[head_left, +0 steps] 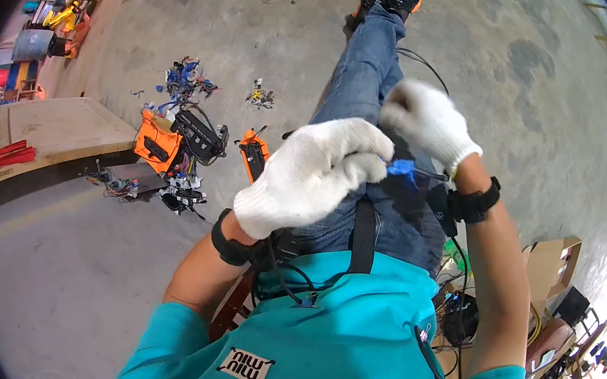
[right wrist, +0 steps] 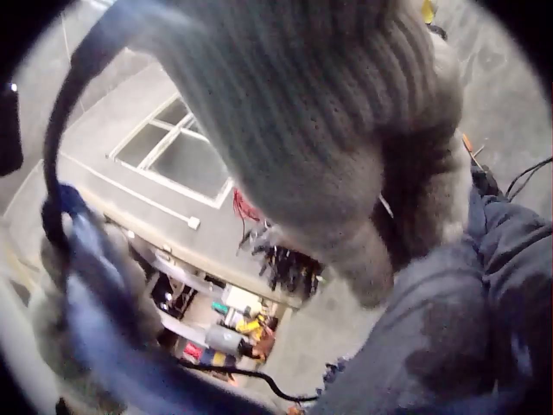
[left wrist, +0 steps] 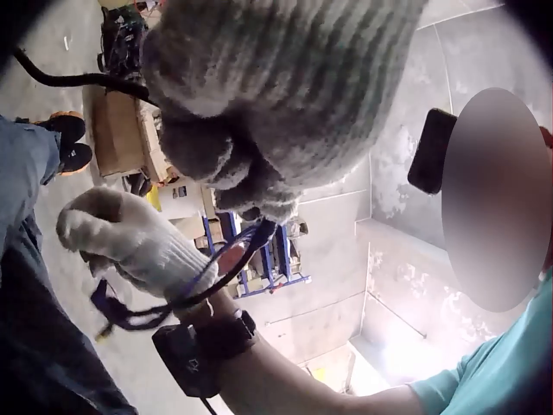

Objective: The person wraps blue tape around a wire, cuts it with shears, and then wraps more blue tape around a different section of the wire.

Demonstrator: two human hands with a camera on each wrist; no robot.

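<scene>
My left hand (head_left: 317, 172), in a white knit glove, pinches a black cable with blue tape (head_left: 401, 168) between thumb and fingers, above the lap. From this grip the cable (left wrist: 242, 264) loops toward the right wrist in the left wrist view. The blue part (right wrist: 108, 290) looms blurred and close in the right wrist view. My right hand (head_left: 429, 122), also gloved, is raised beyond the cable, over the legs, with its fingers bent. It is blurred in the head view, and I cannot tell whether its fingers hold something small.
On the floor to the left lie orange-and-black parts (head_left: 157, 143), a pile of blue and dark scraps (head_left: 186, 80) and a small scrap heap (head_left: 260, 96). A wooden bench (head_left: 61, 129) bears red-handled tools (head_left: 3, 157). An open cardboard box (head_left: 547, 269) stands at the right.
</scene>
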